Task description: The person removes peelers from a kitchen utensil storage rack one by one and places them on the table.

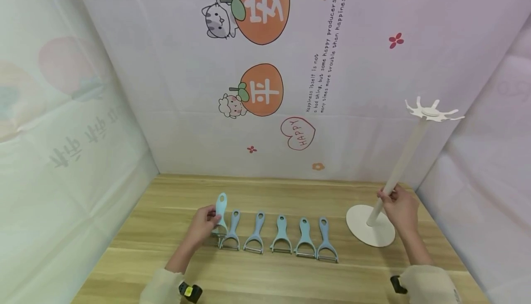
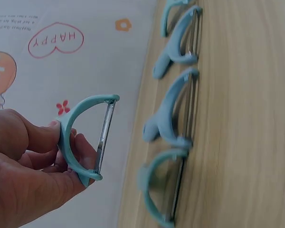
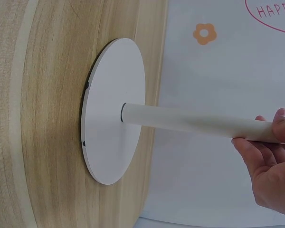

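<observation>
My left hand (image 1: 203,225) pinches a mint-green Y-shaped peeler (image 2: 66,137) by its handle, its blade pointing toward the table row in the left wrist view. The held peeler overlaps another mint peeler (image 2: 149,190) at the row's left end in the head view. Two blue peelers (image 1: 231,232) (image 1: 256,232) lie to its right, then two green peelers (image 1: 281,230) (image 1: 305,238) and a blue peeler (image 1: 325,239). My right hand (image 1: 401,211) grips the pole of a white stand (image 3: 180,118). A ring of curved hooks (image 1: 433,112) tops this stand, above the hand.
The stand's round white base (image 3: 109,156) sits on the right side of the wooden table (image 1: 265,283). A printed white cloth (image 1: 356,64) hangs behind the table, with more cloth on the left (image 1: 103,156) and right (image 1: 489,156) sides.
</observation>
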A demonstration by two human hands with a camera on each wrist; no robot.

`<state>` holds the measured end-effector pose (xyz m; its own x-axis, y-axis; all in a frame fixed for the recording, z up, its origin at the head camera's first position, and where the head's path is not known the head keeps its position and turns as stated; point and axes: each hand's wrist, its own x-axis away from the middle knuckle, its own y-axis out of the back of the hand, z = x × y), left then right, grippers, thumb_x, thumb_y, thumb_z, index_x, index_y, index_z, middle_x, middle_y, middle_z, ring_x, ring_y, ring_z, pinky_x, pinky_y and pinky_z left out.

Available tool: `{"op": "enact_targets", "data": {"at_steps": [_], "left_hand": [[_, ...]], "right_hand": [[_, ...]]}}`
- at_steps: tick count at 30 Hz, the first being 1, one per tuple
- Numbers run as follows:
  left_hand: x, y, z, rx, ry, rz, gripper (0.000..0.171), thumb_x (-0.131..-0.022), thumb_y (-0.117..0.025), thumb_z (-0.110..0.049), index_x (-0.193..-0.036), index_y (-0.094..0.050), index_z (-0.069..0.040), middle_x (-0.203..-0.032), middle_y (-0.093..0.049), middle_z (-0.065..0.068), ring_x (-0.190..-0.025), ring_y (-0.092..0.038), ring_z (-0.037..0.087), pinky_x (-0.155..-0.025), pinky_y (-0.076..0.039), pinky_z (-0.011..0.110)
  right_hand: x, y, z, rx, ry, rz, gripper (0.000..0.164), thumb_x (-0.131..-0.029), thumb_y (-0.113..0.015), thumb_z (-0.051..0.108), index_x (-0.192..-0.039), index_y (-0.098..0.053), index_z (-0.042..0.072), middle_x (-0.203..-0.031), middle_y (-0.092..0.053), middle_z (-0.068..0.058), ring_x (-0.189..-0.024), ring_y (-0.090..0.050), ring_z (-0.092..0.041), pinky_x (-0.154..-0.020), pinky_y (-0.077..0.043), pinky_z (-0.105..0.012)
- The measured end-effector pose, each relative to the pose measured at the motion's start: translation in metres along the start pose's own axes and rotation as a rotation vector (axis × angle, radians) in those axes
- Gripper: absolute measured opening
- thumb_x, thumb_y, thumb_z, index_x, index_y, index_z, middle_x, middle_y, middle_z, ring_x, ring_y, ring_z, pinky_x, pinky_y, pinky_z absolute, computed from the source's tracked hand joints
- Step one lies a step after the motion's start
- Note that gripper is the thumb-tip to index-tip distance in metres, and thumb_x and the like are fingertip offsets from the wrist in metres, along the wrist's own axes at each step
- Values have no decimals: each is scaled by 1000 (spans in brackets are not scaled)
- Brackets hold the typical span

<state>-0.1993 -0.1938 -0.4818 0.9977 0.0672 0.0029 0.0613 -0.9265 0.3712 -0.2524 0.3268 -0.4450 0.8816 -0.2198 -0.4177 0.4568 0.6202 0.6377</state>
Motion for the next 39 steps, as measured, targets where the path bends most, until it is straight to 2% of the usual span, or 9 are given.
{"op": "enact_targets", "data": {"at_steps": [6,13,18,25,29,33,34,36,39], "left_hand": [[4,29,15,-125,21,-9,35,-95,-52,4,-127,-54,17,-104,-66,25,-90,-65,24,-81,-60,38],[6,52,30,-222,26,6,33,-96,-50,4,-125,-54,20,-99,-67,26,-85,-65,28,-76,-59,40],[-1,59,38,-265,62,36,26,-97,-49,3,-117,-59,17,-93,-66,19,-81,-62,26,-71,-56,35],[-10,60,50,-301,75,78,27,-94,-51,7,-117,-59,18,-100,-67,24,-86,-62,26,-80,-56,40],[-12,60,60,-315,77,81,25,-91,-53,9,-113,-61,19,-94,-67,20,-80,-59,22,-74,-54,36],[-12,59,64,-350,83,54,28,-90,-57,7,-116,-60,19,-93,-67,20,-81,-62,23,-73,-56,35],[-11,58,64,-367,90,46,30,-90,-58,7,-118,-59,19,-96,-68,21,-84,-63,24,-75,-57,36],[-10,57,62,-393,106,28,33,-90,-59,6,-120,-58,18,-101,-68,25,-89,-66,28,-80,-58,40],[-10,56,60,-418,122,8,34,-90,-60,5,-121,-57,17,-107,-67,27,-95,-66,32,-83,-58,42]], "right_hand": [[1,-1,0,7,11,-12,13,-93,-68,8,-99,-66,-4,-97,-73,-27,-89,-72,-44,-57,-37,-1],[2,3,1,15,14,-26,12,-91,-70,6,-98,-67,-4,-96,-74,-26,-85,-74,-42,-58,-35,1],[2,6,2,15,-6,-21,14,-91,-70,7,-100,-67,-4,-98,-74,-26,-79,-75,-30,-60,-36,2],[7,8,0,17,-8,-21,15,-91,-70,7,-100,-67,-5,-97,-74,-27,-84,-74,-41,-59,-36,2],[7,9,-1,23,20,-32,13,-91,-70,6,-98,-67,-4,-95,-74,-26,-84,-73,-43,-59,-35,1],[8,9,-1,22,22,-34,12,-90,-71,7,-97,-68,-3,-94,-74,-25,-70,-70,-2,-59,-35,2],[8,10,-1,21,21,-31,12,-90,-71,7,-98,-67,-3,-95,-74,-25,-70,-70,-1,-59,-35,2],[9,10,0,20,22,-27,13,-91,-71,7,-98,-67,-3,-95,-74,-25,-69,-70,-2,-59,-35,2],[8,9,1,17,32,-28,13,-91,-70,7,-98,-67,-4,-96,-74,-25,-82,-75,-37,-59,-34,3]]}}
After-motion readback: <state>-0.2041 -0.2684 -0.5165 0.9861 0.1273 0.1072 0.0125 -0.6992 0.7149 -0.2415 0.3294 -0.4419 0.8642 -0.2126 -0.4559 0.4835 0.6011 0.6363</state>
